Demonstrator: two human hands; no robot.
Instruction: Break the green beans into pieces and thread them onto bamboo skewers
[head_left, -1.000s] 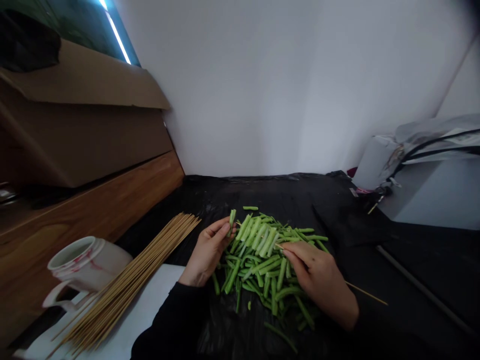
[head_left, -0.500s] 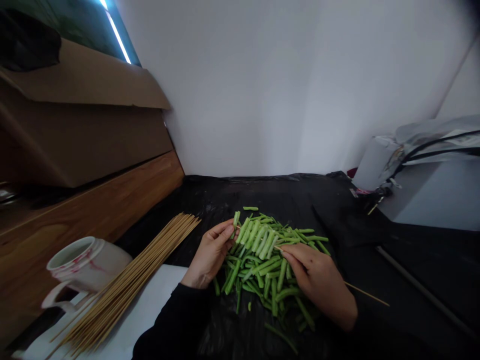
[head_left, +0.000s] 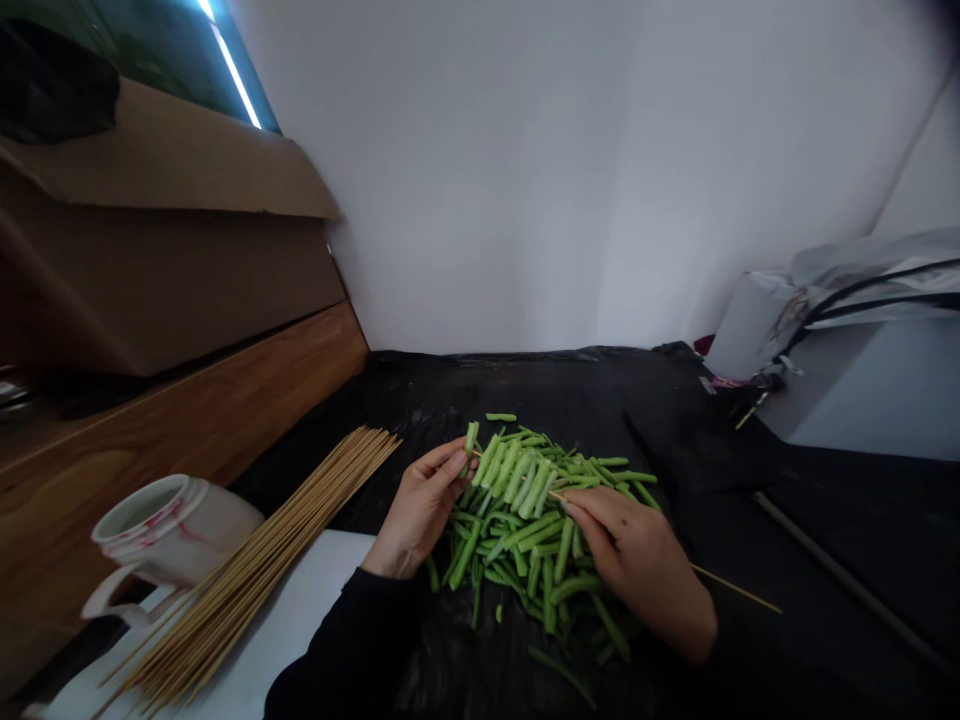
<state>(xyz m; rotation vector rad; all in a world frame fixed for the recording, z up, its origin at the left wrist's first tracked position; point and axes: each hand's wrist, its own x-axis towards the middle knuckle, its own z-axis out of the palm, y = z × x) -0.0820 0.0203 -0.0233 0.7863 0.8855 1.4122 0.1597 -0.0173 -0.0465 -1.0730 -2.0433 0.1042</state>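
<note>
My right hand (head_left: pixel 634 550) is closed around a thin wooden skewer (head_left: pixel 735 587), whose tail sticks out past the heel of the hand to the right. Several cut green bean pieces (head_left: pixel 517 474) sit side by side on the skewer, crosswise to it. At the skewer's left end, my left hand (head_left: pixel 431 495) pinches one short green bean piece (head_left: pixel 471 437) between thumb and fingertips. The skewer's tip meets that piece; whether it has gone through is too small to tell. Under both hands lies a loose heap of cut green beans (head_left: pixel 551 575).
Left of me, a bundle of bamboo skewers (head_left: pixel 262 570) leans across a white mug (head_left: pixel 180 525) lying on its side on a white sheet (head_left: pixel 322 570). Black plastic (head_left: pixel 450 385) covers the table. A cardboard box (head_left: pixel 180 270) stands left, a grey-white box (head_left: pixel 870 380) right.
The bean piece in my left hand has tilted very slightly at the skewer's tip. Otherwise both hands keep almost the same place.
</note>
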